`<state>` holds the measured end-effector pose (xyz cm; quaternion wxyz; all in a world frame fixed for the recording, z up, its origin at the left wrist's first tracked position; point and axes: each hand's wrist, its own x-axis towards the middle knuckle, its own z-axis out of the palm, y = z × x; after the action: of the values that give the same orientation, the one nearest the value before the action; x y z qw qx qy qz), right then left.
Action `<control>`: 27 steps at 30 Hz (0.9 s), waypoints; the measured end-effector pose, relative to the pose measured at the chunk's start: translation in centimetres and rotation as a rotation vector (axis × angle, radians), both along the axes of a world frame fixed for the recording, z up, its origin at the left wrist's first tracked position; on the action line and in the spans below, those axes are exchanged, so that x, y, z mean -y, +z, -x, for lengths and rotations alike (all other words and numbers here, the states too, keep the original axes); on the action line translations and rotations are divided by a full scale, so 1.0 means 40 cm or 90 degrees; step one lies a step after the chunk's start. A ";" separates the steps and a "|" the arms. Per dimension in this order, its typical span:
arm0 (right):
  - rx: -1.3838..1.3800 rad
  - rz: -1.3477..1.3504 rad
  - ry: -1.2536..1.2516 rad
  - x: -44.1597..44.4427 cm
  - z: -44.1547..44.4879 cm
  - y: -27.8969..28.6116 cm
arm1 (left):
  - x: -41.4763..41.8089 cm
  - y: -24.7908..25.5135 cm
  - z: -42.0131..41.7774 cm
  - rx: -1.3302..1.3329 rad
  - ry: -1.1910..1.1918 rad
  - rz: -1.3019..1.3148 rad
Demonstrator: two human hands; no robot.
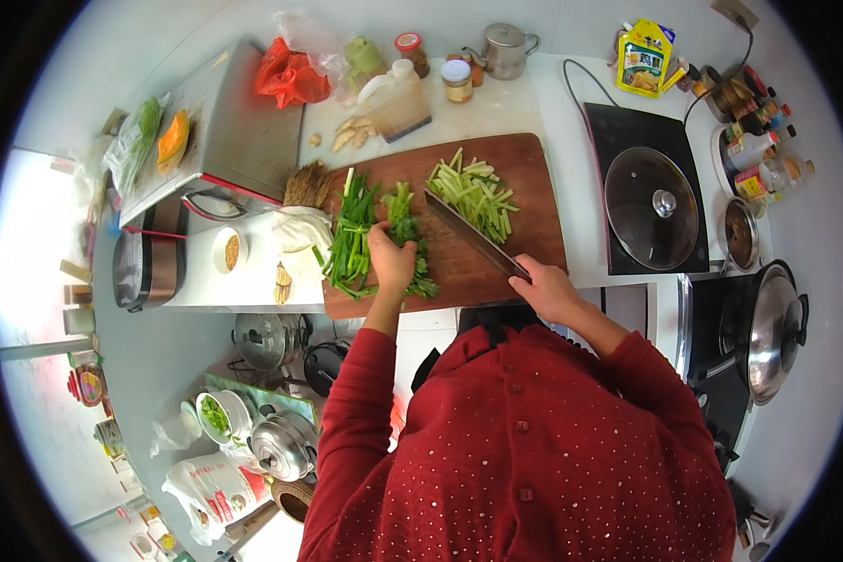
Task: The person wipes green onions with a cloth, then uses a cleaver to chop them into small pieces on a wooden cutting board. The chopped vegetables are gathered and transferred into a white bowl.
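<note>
My left hand (392, 260) curls over a bunch of leafy celery tops (409, 226) at the left of a wooden cutting board (456, 274); some of its fingers are hidden in the greens. Beside it, on the left, lies a bundle of green scallions (351, 242), its tips at the board's edge. In my right hand (549, 289) is the handle of a kitchen knife (472, 233). The dark blade slants up and left across the board, along the lower left side of a pile of cut celery stalks (474, 190).
Right of the board sits a black induction cooktop (597, 133) under a glass-lidded pan (650, 211). Ginger (353, 132), a plastic jug (397, 105) and a jar (456, 81) stand behind. Leftward are a white cloth (301, 228), a small bowl (230, 251) and a metal-cased appliance (239, 133).
</note>
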<state>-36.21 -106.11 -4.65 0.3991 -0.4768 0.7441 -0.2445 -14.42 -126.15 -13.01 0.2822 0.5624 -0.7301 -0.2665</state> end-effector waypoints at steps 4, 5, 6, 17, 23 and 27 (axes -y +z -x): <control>-0.009 -0.001 -0.056 0.007 0.017 -0.009 | -0.026 0.025 0.055 -0.010 -0.093 -0.037; -0.002 0.001 -0.057 0.007 0.018 -0.001 | -0.034 0.043 0.057 0.027 -0.100 -0.024; 0.005 0.004 -0.057 0.004 0.018 0.010 | -0.045 0.056 0.054 0.065 -0.106 -0.012; -0.001 0.069 0.035 0.020 -0.005 0.053 | -0.154 0.086 -0.065 0.336 -0.082 0.031; -0.014 0.054 0.024 0.016 0.009 0.075 | -0.126 0.104 -0.189 0.392 -0.116 -0.018; -0.029 0.072 0.023 0.014 0.011 0.073 | -0.115 0.092 -0.169 0.159 -0.104 -0.012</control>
<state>-36.66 -106.67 -1.72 0.3584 -0.5178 0.7291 -0.2680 -7.67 -121.54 -9.31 0.1617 0.5325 -0.8003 -0.2234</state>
